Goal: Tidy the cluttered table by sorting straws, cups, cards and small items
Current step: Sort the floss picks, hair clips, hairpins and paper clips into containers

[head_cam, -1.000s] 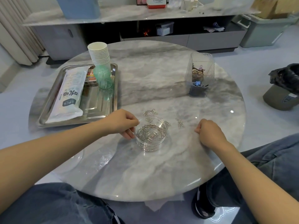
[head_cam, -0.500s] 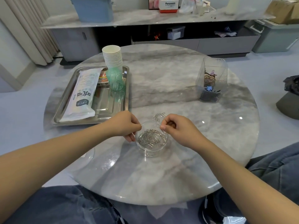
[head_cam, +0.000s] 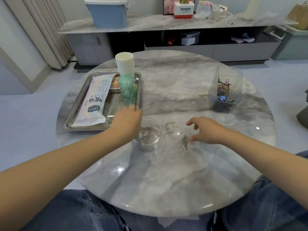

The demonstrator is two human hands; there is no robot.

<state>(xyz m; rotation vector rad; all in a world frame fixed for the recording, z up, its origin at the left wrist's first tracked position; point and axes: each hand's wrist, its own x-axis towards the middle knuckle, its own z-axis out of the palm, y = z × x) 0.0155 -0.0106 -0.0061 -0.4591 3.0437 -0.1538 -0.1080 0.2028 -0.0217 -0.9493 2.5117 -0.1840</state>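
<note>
Head view: left hand (head_cam: 127, 125) grips the clear dish (head_cam: 148, 137) (steadying it); right hand (head_cam: 205, 130), fingers loosely spread, reaches for loose paperclips (head_cam: 170, 129) on the bench (head_cam: 166, 172).

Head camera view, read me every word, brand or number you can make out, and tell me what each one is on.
"Panasonic": on the white and red box on the shelf behind the table.
Large Chinese characters, seen upside down, on the white straw packet in the metal tray: not surely readable.
Small print on the red card: too blurred.
</note>
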